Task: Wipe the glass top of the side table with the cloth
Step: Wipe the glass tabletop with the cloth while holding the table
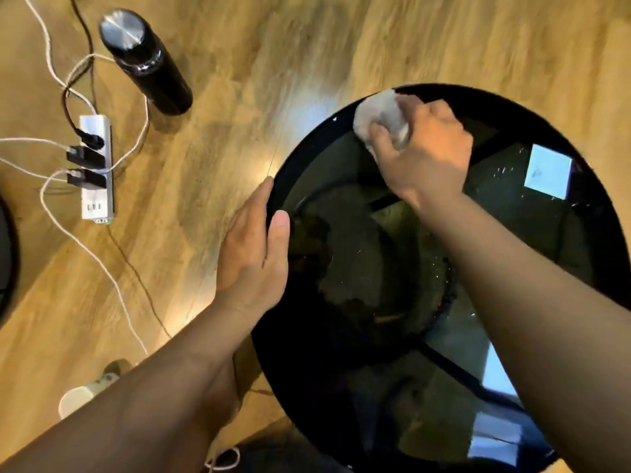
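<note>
A round side table with a dark glass top (532, 254) and a black rim fills the right half of the view. My right hand (426, 148) grips a bunched pale cloth (379, 112) and presses it on the glass near the far left rim. My left hand (256, 254) holds the table's left edge, fingers outside the rim and thumb lying on the glass. Small white specks dot the glass at the right and middle. The glass reflects bright window shapes.
On the wooden floor to the left stand a black flask with a steel cap (143, 59) and a white power strip (96, 169) with plugs and trailing white and black cables. A pale slipper (82, 397) lies at lower left.
</note>
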A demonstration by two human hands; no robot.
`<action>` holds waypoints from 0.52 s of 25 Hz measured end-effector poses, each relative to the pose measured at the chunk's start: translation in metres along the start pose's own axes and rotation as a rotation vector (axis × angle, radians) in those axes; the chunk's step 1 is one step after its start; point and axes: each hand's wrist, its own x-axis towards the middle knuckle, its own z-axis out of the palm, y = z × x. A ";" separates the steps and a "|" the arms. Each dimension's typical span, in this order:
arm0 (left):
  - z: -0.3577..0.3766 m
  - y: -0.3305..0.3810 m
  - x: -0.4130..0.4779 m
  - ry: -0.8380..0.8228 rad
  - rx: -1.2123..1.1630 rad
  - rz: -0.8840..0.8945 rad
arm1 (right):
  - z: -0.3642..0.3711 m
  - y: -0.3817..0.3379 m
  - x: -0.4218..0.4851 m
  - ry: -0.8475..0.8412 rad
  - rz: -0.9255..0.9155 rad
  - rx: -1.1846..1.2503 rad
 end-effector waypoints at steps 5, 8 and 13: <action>0.001 -0.007 0.004 0.071 -0.080 0.056 | 0.008 -0.048 -0.088 -0.006 -0.136 0.130; -0.002 -0.004 -0.005 0.147 -0.118 0.065 | -0.004 -0.067 -0.171 -0.042 -0.181 0.195; 0.003 -0.001 -0.072 0.171 -0.267 -0.155 | -0.026 -0.057 -0.280 -0.166 -0.157 0.176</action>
